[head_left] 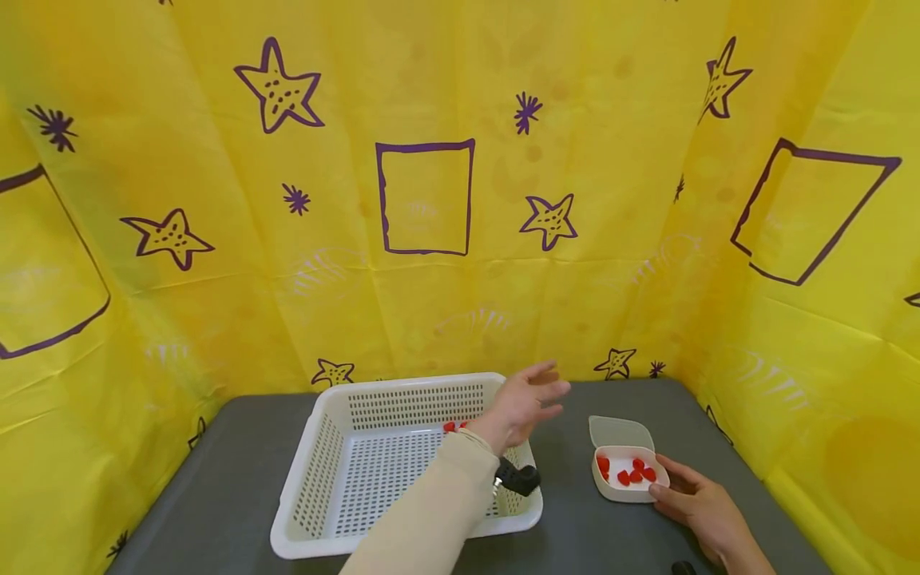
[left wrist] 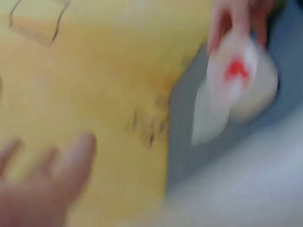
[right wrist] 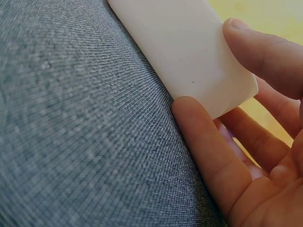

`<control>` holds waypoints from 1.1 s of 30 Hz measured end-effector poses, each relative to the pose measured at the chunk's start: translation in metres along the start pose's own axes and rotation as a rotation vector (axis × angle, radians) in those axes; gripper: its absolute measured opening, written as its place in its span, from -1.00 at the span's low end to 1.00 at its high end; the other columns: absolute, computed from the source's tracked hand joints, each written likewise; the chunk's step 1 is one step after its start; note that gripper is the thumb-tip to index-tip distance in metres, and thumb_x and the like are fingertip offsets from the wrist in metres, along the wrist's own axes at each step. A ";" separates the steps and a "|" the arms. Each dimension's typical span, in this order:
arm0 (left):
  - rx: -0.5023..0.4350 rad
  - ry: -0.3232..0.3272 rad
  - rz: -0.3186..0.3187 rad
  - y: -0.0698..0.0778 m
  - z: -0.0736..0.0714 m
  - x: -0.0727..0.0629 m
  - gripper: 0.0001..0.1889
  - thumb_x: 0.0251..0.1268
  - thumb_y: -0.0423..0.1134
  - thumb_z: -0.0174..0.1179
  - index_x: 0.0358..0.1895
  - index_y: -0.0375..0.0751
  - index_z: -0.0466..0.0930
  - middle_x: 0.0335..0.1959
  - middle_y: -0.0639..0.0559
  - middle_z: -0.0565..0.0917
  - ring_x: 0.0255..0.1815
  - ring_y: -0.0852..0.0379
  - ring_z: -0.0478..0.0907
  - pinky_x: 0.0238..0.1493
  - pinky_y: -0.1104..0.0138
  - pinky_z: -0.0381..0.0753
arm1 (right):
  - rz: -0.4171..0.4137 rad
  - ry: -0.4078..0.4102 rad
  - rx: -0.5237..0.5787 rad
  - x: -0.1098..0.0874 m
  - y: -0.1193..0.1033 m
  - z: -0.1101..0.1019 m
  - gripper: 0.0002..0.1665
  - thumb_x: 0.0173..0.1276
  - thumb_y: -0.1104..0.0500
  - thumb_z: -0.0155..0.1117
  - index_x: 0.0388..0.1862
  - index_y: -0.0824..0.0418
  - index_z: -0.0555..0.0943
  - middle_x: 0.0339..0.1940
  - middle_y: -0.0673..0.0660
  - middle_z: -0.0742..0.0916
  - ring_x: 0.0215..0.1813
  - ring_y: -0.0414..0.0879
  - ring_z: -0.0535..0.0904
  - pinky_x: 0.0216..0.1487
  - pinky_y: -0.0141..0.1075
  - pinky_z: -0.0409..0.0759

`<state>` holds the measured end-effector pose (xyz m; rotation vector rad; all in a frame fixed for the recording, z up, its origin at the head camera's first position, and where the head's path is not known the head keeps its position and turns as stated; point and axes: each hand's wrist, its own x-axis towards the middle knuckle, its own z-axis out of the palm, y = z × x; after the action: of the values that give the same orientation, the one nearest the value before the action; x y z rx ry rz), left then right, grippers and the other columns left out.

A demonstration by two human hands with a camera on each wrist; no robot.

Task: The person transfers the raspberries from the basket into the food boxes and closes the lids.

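My left hand (head_left: pixel 523 402) is over the right rim of a white plastic basket (head_left: pixel 287 511), fingers extended and nothing in them. In the left wrist view its fingers (left wrist: pixel 75 163) are blurred. My right hand (head_left: pixel 707 511) holds the right end of a small cream lidded box (head_left: pixel 621 493) between thumb and fingers, as the right wrist view shows at the box's corner (right wrist: pixel 208 80). The clear lid (head_left: pixel 621 431) is flipped open to the back. Several small red pieces (head_left: pixel 636 476) lie inside the box. A few red pieces (head_left: pixel 450 427) lie in the basket's back right, partly hidden by my left wrist.
The basket and box stand on a dark grey tabletop (head_left: pixel 568 535), the box to the basket's right. A yellow curtain (head_left: pixel 431 319) with starfish drawings surrounds the table's back and sides. A black wrist camera (head_left: pixel 519 477) sits under my left sleeve (head_left: pixel 438 511).
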<state>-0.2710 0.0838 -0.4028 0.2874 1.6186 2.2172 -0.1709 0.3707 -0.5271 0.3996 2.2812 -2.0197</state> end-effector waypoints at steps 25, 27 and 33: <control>1.023 -0.193 -0.157 0.004 -0.180 -0.031 -0.63 0.27 -0.23 0.36 0.15 -0.06 0.68 0.06 0.00 0.65 0.06 -0.03 0.52 0.15 -0.03 0.50 | 0.007 0.010 -0.001 0.000 -0.002 0.001 -0.07 0.29 0.27 0.45 0.52 0.45 0.17 0.41 0.54 0.33 0.01 -0.01 0.63 -0.02 -0.11 0.65; 1.060 -0.165 -0.146 0.003 -0.181 -0.032 -0.66 0.27 -0.26 0.35 0.12 -0.11 0.69 0.03 -0.01 0.67 0.05 -0.04 0.54 0.16 -0.06 0.48 | 0.006 0.010 -0.001 0.000 -0.002 0.002 -0.07 0.29 0.27 0.45 0.52 0.45 0.17 0.40 0.55 0.33 0.00 -0.01 0.63 -0.02 -0.11 0.65; 1.118 -0.059 -0.176 -0.001 -0.192 -0.034 -0.66 0.16 -0.36 0.39 0.04 -0.13 0.72 -0.06 0.06 0.69 0.00 -0.01 0.57 0.08 -0.02 0.55 | 0.008 0.014 0.001 -0.001 -0.002 0.002 -0.06 0.28 0.26 0.45 0.51 0.45 0.18 0.39 0.54 0.34 0.00 -0.01 0.63 -0.02 -0.11 0.65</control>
<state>-0.3127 -0.0972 -0.4620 0.4523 2.5508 0.9623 -0.1707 0.3682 -0.5249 0.4241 2.2829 -2.0206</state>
